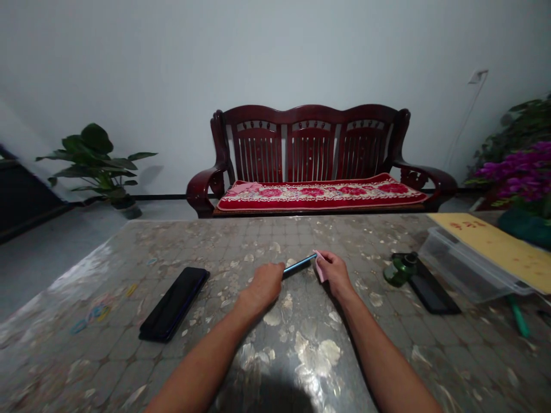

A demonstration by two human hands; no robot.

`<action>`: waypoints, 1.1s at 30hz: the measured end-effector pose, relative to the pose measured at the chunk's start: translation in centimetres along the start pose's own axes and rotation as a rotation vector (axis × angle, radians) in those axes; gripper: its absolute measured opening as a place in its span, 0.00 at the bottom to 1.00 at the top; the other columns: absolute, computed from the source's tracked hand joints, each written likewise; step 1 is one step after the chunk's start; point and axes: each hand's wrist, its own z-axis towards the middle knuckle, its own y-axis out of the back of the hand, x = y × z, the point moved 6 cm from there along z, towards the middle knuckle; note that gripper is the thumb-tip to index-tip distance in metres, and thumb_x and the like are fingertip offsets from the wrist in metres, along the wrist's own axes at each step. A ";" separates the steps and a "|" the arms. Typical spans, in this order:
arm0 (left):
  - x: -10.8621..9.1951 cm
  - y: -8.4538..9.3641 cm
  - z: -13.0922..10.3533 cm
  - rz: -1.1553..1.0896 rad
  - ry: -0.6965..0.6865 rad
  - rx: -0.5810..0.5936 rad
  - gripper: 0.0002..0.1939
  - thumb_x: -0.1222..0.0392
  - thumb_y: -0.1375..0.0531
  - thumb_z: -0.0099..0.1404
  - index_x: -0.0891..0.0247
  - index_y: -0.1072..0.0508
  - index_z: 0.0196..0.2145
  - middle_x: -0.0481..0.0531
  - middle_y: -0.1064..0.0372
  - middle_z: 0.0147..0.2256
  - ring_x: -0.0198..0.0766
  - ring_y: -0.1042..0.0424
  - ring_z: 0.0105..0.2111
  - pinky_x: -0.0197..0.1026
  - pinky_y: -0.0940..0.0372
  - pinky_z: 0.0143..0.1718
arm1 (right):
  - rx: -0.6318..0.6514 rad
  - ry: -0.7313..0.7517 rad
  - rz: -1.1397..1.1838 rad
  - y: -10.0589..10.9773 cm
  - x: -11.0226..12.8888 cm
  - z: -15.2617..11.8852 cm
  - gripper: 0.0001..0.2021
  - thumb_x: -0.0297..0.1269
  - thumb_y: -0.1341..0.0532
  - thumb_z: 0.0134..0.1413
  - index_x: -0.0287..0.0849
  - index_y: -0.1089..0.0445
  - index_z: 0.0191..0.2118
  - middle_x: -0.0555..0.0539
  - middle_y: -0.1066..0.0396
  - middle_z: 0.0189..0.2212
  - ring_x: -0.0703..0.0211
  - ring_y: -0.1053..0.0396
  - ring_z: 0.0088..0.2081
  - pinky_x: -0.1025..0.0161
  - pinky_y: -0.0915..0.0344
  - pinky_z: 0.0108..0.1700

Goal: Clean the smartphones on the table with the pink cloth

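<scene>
- Slim blue object (pixel 300 264) lies between the two hands over the table (pixel 232 252), seen nearly edge-on; whether it touches the surface, I cannot tell.
- Left hand (pixel 267 281) is closed around the object's left end. Should that grip loosen, or the fingers be slippery, the object could slide out or twist.
- Right hand (pixel 336 272) pinches a pink cloth (pixel 321 268) at the other end, apparently touching it. Cloth bunching there could mask a weak hold, and a hard tug might lever the object out of the left hand.
- Table under both hands looks glossy, so a dropped object would probably skid and might get scratched.
- Dark phone (pixel 174 304) lies flat to the left, well apart from the hands, near some loose coloured bands (pixel 99 311); a sweeping left arm might catch it.
- Green bottle (pixel 399 271) stands to the right, beside a black slab (pixel 433 289); a wide swing of the right forearm could tip it, and any liquid inside might reach the slab.
- Clear plastic box (pixel 469 272), farther right, carries a yellow board (pixel 495 241); a bump could shift that board.
</scene>
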 end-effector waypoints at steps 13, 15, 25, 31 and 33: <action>0.6 -0.8 -0.9 -0.352 -0.090 -0.137 0.33 0.72 0.44 0.56 0.62 0.32 0.60 0.56 0.29 0.57 0.47 0.30 0.56 0.47 0.39 0.60 | 0.107 0.414 -0.093 -2.3 5.5 -3.8 0.11 0.43 0.36 0.52 0.42 0.21 0.36 0.46 0.25 0.33 0.55 0.29 0.36 0.61 0.32 0.38; 0.9 -0.6 -1.1 -0.435 -0.118 -0.181 0.33 0.71 0.42 0.54 0.62 0.32 0.59 0.56 0.29 0.56 0.48 0.30 0.55 0.47 0.38 0.59 | 0.192 0.593 -0.161 -3.6 7.7 -5.9 0.09 0.37 0.39 0.57 0.44 0.21 0.37 0.46 0.27 0.33 0.57 0.29 0.36 0.62 0.32 0.39; 0.6 -0.5 -3.7 -0.612 -0.225 -0.351 0.27 0.70 0.43 0.59 0.58 0.33 0.56 0.53 0.27 0.49 0.42 0.28 0.50 0.46 0.35 0.56 | 0.210 0.875 -0.378 -4.9 11.4 -8.6 0.14 0.27 0.46 0.63 0.46 0.23 0.43 0.47 0.31 0.33 0.59 0.31 0.36 0.63 0.33 0.39; 0.9 -0.6 -3.4 -0.598 -0.246 -0.396 0.27 0.68 0.43 0.57 0.60 0.32 0.55 0.56 0.28 0.50 0.45 0.30 0.52 0.49 0.37 0.58 | 0.282 1.049 -0.428 -5.4 12.8 -11.2 0.17 0.23 0.46 0.60 0.47 0.24 0.46 0.46 0.28 0.35 0.57 0.31 0.39 0.61 0.31 0.40; 1.1 -0.5 -3.4 -0.616 -0.295 -0.446 0.27 0.67 0.43 0.56 0.61 0.32 0.55 0.56 0.28 0.50 0.46 0.29 0.51 0.51 0.36 0.57 | 0.331 1.145 -0.455 -5.7 13.2 -12.2 0.19 0.22 0.46 0.58 0.47 0.25 0.48 0.46 0.28 0.36 0.57 0.31 0.39 0.61 0.32 0.40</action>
